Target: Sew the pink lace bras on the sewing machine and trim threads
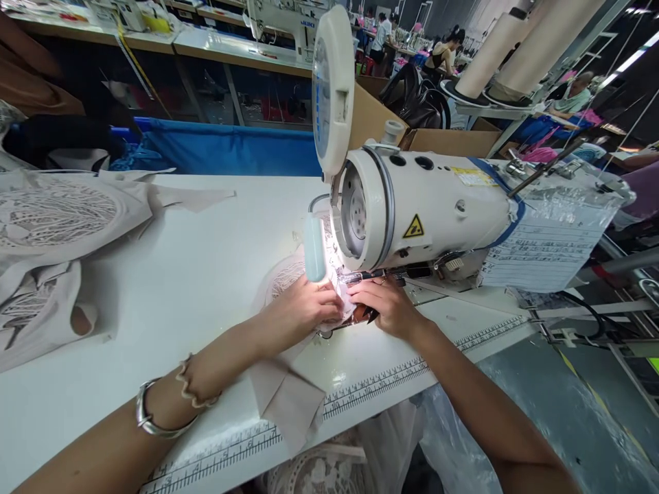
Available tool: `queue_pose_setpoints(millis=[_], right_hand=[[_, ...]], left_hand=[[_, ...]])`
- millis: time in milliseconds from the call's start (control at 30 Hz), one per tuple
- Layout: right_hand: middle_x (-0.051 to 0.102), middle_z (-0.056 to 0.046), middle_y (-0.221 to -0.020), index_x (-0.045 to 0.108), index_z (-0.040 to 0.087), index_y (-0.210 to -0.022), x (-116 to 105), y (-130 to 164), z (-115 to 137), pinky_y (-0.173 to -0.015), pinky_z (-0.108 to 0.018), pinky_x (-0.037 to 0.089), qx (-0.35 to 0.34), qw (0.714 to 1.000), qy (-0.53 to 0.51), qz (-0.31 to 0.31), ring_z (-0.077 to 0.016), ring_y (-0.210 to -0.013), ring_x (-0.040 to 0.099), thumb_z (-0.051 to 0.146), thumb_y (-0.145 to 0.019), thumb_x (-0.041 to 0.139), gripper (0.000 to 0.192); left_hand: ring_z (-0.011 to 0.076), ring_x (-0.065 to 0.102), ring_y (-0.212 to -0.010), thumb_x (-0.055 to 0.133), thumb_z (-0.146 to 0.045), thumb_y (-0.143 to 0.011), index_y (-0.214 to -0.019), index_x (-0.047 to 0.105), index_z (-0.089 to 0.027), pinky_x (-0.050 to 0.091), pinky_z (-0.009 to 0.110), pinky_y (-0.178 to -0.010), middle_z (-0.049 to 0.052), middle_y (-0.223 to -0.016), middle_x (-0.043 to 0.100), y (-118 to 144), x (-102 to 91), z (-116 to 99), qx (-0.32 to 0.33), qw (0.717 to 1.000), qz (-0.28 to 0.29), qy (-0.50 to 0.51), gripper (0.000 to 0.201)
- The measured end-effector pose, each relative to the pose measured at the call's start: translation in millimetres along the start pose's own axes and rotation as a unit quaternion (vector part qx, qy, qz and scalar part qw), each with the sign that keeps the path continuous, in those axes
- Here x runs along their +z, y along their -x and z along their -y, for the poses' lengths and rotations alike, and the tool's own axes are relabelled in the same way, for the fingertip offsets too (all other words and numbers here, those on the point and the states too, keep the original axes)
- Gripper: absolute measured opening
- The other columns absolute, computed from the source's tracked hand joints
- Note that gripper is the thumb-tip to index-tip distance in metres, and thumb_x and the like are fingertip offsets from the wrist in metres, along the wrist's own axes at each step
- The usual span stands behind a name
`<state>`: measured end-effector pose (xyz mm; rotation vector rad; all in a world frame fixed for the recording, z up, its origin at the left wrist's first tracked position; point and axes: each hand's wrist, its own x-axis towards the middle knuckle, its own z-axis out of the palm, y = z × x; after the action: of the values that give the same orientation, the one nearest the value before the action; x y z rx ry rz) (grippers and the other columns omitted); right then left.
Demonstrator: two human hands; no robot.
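Under the head of a white sewing machine lies a pale pink lace fabric piece, lit by a small lamp. My left hand presses its bent fingers onto this fabric, left of the needle area. From the other side my right hand reaches in, its fingertips at the fabric's edge. A small black pointed tool, like thread snips, pokes out beneath the right fingers. The machine's parts and my fingers hide the needle point. A plain fabric flap hangs over the table's front edge.
More lace pieces lie piled on the left of the white table. A ruler strip runs along its front edge. Blue cloth borders the back. Thread cones stand behind the machine; people work farther off.
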<state>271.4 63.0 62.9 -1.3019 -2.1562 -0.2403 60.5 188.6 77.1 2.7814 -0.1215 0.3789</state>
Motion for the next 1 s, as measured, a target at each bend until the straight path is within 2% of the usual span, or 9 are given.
queue_pose_setpoints(millis=[200, 333, 367, 433, 533, 633, 767, 900, 1000], right_hand=[[0.075, -0.007, -0.101, 0.068, 0.018, -0.099, 0, 0, -1, -0.086, -0.034, 0.056, 0.010, 0.999, -0.033, 0.001, -0.0183, -0.096, 0.068, 0.002, -0.093, 0.048, 0.026], [0.075, -0.005, -0.097, 0.068, 0.019, -0.097, -1, -2, 1, -0.083, -0.034, 0.055, 0.015, 0.998, -0.055, 0.003, -0.0183, -0.092, 0.067, 0.004, -0.092, 0.052, 0.023], [0.075, -0.006, -0.095, 0.068, 0.019, -0.094, 0, -2, 1, -0.082, -0.034, 0.055, 0.014, 0.998, -0.060, -0.003, -0.0185, -0.091, 0.067, 0.005, -0.092, 0.054, 0.020], [0.075, -0.006, -0.093, 0.067, 0.019, -0.091, 0, -1, 1, -0.081, -0.034, 0.055, 0.007, 0.998, -0.066, -0.016, -0.0189, -0.089, 0.067, 0.006, -0.091, 0.055, 0.018], [0.075, -0.006, -0.095, 0.068, 0.020, -0.093, 1, 0, 0, -0.080, -0.034, 0.056, 0.006, 0.998, -0.056, -0.016, -0.0190, -0.091, 0.067, 0.004, -0.091, 0.050, 0.024], [0.076, -0.005, -0.092, 0.067, 0.021, -0.087, 0, 1, 2, -0.077, -0.033, 0.055, 0.006, 0.998, -0.056, -0.006, -0.0187, -0.090, 0.066, 0.006, -0.091, 0.053, 0.021], [0.073, -0.002, -0.081, 0.063, 0.021, -0.076, -2, -2, 6, -0.071, -0.032, 0.050, 0.014, 0.999, -0.048, 0.009, -0.0169, -0.079, 0.062, 0.007, -0.092, 0.052, 0.024], [0.069, -0.004, -0.080, 0.067, 0.018, -0.093, -2, -4, 7, -0.069, -0.032, 0.049, 0.006, 1.000, -0.008, 0.011, -0.0180, -0.080, 0.060, 0.002, -0.091, 0.045, 0.027], [0.071, -0.005, -0.088, 0.067, 0.020, -0.088, -1, -2, 7, -0.074, -0.033, 0.049, -0.001, 1.000, -0.006, 0.023, -0.0191, -0.088, 0.061, 0.004, -0.091, 0.050, 0.023]], left_hand=[[0.0228, 0.065, -0.096, 0.070, -0.015, -0.089, -0.099, 0.075, -0.019, 0.051, 0.037, -0.082, 0.006, -0.108, 0.075, -1, -16.0, -35, -0.019, 0.992, 0.053, 0.110, 0.012], [0.0135, 0.072, -0.080, 0.065, -0.015, -0.093, -0.113, 0.071, -0.024, 0.056, 0.024, -0.070, 0.000, -0.099, 0.078, 1, -32.5, -59, -0.017, 0.933, 0.179, 0.311, 0.022], [0.0114, 0.071, -0.071, 0.060, -0.015, -0.096, -0.109, 0.072, -0.023, 0.055, 0.022, -0.064, -0.001, -0.092, 0.078, 0, -32.8, -59, -0.021, 0.924, 0.180, 0.336, 0.019], [0.0120, 0.068, -0.067, 0.051, -0.013, -0.099, -0.097, 0.071, -0.019, 0.053, 0.024, -0.060, 0.001, -0.087, 0.075, -1, -27.5, -53, -0.050, 0.952, 0.106, 0.284, 0.021], [0.0203, 0.065, -0.085, 0.039, -0.004, -0.097, -0.103, 0.066, -0.015, 0.051, 0.032, -0.068, 0.010, -0.101, 0.071, -3, -12.9, -32, -0.060, 0.997, -0.029, 0.040, 0.030], [0.0215, 0.059, -0.078, 0.040, 0.004, -0.088, -0.101, 0.063, -0.012, 0.045, 0.034, -0.065, 0.010, -0.091, 0.066, -1, -4.4, -14, -0.016, 0.995, -0.021, -0.098, 0.031], [0.0188, 0.049, -0.064, 0.045, 0.004, -0.081, -0.082, 0.059, -0.015, 0.033, 0.031, -0.053, 0.006, -0.076, 0.057, 2, -3.7, -7, -0.019, 0.992, -0.022, -0.126, 0.023], [0.0217, 0.057, -0.081, 0.043, 0.002, -0.086, -0.088, 0.059, -0.015, 0.044, 0.033, -0.067, 0.010, -0.090, 0.062, 3, 0.6, -8, -0.024, 0.994, -0.030, -0.102, 0.024], [0.0236, 0.060, -0.090, 0.039, 0.001, -0.091, -0.099, 0.060, -0.015, 0.049, 0.039, -0.081, 0.012, -0.097, 0.065, 3, 4.1, -9, -0.018, 0.996, -0.034, -0.077, 0.028]])
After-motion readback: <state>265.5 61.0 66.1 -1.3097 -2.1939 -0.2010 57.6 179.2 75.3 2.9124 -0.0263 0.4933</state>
